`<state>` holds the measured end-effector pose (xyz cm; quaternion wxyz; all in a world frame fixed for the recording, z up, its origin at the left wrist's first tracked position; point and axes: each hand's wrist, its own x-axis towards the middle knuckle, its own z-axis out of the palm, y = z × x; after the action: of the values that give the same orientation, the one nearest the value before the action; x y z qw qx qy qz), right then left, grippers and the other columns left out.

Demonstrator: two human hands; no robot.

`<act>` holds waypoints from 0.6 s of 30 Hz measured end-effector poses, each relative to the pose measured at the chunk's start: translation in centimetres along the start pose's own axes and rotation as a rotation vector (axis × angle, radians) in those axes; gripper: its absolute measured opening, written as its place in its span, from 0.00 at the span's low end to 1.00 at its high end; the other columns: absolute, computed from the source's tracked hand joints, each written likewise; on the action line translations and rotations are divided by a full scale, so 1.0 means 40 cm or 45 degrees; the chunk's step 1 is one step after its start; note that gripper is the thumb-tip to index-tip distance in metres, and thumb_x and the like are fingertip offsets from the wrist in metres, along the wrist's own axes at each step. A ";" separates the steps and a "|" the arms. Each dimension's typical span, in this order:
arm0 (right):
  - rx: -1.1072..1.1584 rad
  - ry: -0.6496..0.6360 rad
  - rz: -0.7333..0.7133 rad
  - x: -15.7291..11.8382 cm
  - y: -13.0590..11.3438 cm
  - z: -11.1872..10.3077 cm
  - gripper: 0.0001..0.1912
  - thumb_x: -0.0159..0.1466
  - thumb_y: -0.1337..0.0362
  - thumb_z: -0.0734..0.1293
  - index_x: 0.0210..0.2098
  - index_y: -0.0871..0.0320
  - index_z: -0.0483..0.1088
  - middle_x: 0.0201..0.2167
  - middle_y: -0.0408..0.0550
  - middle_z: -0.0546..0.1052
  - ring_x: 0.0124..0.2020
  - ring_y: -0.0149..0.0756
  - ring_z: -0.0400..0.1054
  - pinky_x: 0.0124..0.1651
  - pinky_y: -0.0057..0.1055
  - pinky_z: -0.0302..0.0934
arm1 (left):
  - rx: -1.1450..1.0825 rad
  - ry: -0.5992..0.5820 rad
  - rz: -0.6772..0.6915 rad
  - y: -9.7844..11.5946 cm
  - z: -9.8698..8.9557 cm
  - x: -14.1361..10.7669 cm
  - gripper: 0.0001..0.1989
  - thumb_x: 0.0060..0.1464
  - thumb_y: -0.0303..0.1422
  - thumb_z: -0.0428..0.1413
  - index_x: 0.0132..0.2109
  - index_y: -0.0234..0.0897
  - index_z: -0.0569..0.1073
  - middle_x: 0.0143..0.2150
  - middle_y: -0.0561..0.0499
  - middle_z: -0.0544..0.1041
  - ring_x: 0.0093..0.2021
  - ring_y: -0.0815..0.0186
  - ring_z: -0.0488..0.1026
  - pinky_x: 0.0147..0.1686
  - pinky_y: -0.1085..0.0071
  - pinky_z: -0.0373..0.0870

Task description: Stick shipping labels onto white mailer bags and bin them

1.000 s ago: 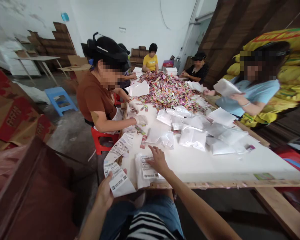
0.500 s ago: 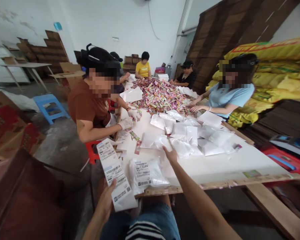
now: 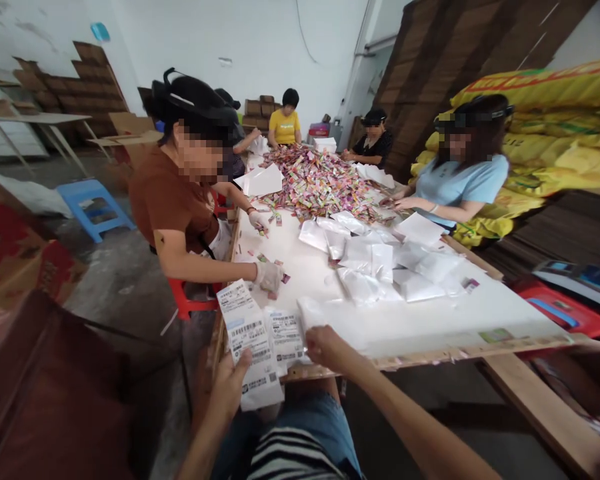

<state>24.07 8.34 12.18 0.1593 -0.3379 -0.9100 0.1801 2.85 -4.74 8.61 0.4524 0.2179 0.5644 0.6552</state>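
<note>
My left hand [image 3: 233,380] grips a strip of printed shipping labels [image 3: 243,327] with barcodes, held upright just off the table's near left corner. Closed fingers of my right hand [image 3: 325,348] pinch a white plastic bag [image 3: 311,312] close to the front edge. Between my hands lies another bag bearing a barcode label [image 3: 286,333], partly covered by the strip and the pinched bag. Further in, several filled white bags [image 3: 363,257] are heaped on the table [image 3: 410,330].
A co-worker's gloved hand [image 3: 270,275] works among small colourful packets beside the label strip. A large packet pile [image 3: 320,180] fills the table's far half. Other people sit around it. A blue stool [image 3: 96,203] stands left; yellow sacks [image 3: 550,147] are stacked right.
My right hand has drawn a white bag from the heap toward the front edge. The label strip has shifted slightly right. The co-worker's gloved hand has moved nearer along the table.
</note>
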 end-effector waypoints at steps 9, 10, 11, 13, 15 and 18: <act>0.438 0.279 -0.257 -0.053 -0.137 0.081 0.09 0.65 0.70 0.60 0.41 0.56 0.70 0.37 0.48 0.76 0.42 0.38 0.67 0.45 0.34 0.62 | -0.168 -0.343 -0.282 -0.001 0.033 -0.060 0.23 0.46 0.36 0.64 0.49 0.32 0.75 0.50 0.41 0.79 0.57 0.50 0.69 0.60 0.56 0.61; 0.415 0.286 -0.293 -0.057 -0.145 0.092 0.09 0.65 0.71 0.60 0.40 0.57 0.70 0.35 0.48 0.76 0.40 0.38 0.66 0.44 0.35 0.62 | -0.349 -0.352 -0.427 0.006 0.040 -0.060 0.23 0.50 0.37 0.61 0.52 0.31 0.74 0.51 0.41 0.78 0.56 0.50 0.70 0.58 0.56 0.64; 0.390 0.286 -0.332 -0.061 -0.152 0.102 0.09 0.65 0.71 0.60 0.40 0.57 0.70 0.34 0.48 0.75 0.39 0.38 0.66 0.43 0.35 0.62 | -0.502 -0.352 -0.566 0.012 0.049 -0.057 0.23 0.54 0.37 0.57 0.54 0.30 0.72 0.50 0.39 0.78 0.54 0.51 0.72 0.56 0.56 0.66; 0.349 0.274 -0.401 -0.074 -0.167 0.102 0.08 0.65 0.71 0.60 0.37 0.57 0.70 0.33 0.47 0.74 0.37 0.38 0.65 0.42 0.36 0.60 | -0.649 -0.254 -0.701 0.016 0.066 -0.040 0.22 0.58 0.34 0.51 0.56 0.24 0.69 0.45 0.36 0.80 0.50 0.52 0.75 0.51 0.57 0.71; 0.402 0.281 -0.420 -0.085 -0.173 0.066 0.08 0.65 0.69 0.61 0.32 0.56 0.70 0.33 0.47 0.72 0.39 0.39 0.64 0.42 0.36 0.60 | -0.613 -0.020 -0.660 0.005 0.071 -0.012 0.22 0.59 0.29 0.49 0.58 0.19 0.66 0.36 0.37 0.81 0.43 0.54 0.78 0.45 0.62 0.74; 0.745 0.425 -0.293 -0.082 -0.123 -0.040 0.07 0.66 0.65 0.61 0.32 0.54 0.68 0.34 0.47 0.70 0.39 0.39 0.64 0.43 0.35 0.60 | -0.538 0.310 -0.491 -0.024 0.043 0.033 0.24 0.60 0.24 0.46 0.63 0.23 0.59 0.26 0.48 0.80 0.33 0.62 0.79 0.37 0.71 0.75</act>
<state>24.35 3.01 15.16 0.4150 -0.1980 -0.8134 0.3562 3.91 -2.74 7.87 0.5328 -0.0722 0.4969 0.6812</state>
